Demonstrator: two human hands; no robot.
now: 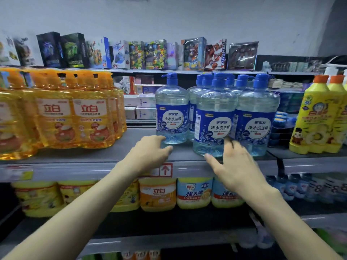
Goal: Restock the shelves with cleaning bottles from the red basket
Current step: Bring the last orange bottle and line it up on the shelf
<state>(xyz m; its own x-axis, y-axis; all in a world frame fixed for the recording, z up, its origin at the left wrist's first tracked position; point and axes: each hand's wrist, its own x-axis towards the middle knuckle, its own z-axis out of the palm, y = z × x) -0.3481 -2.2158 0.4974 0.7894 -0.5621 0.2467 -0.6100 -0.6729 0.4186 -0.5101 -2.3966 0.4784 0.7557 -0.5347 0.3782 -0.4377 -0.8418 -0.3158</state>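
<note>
Several clear blue pump bottles stand on the grey middle shelf (142, 154). One blue bottle (171, 109) stands alone at the left of the group, and a front blue bottle (215, 117) stands near the shelf edge. My left hand (150, 152) reaches over the shelf edge with relaxed fingers, its fingertips at the base of the lone bottle. My right hand (234, 166) is spread with straight fingers touching the base of the front bottle. Neither hand grips anything. The red basket is out of view.
Orange detergent bottles (90, 113) fill the shelf's left side and yellow bottles (317, 117) stand at the right. Toy boxes (155, 54) line the top shelf. Yellow tubs and bottles (157, 194) sit on the shelf below. A gap lies between the orange and blue bottles.
</note>
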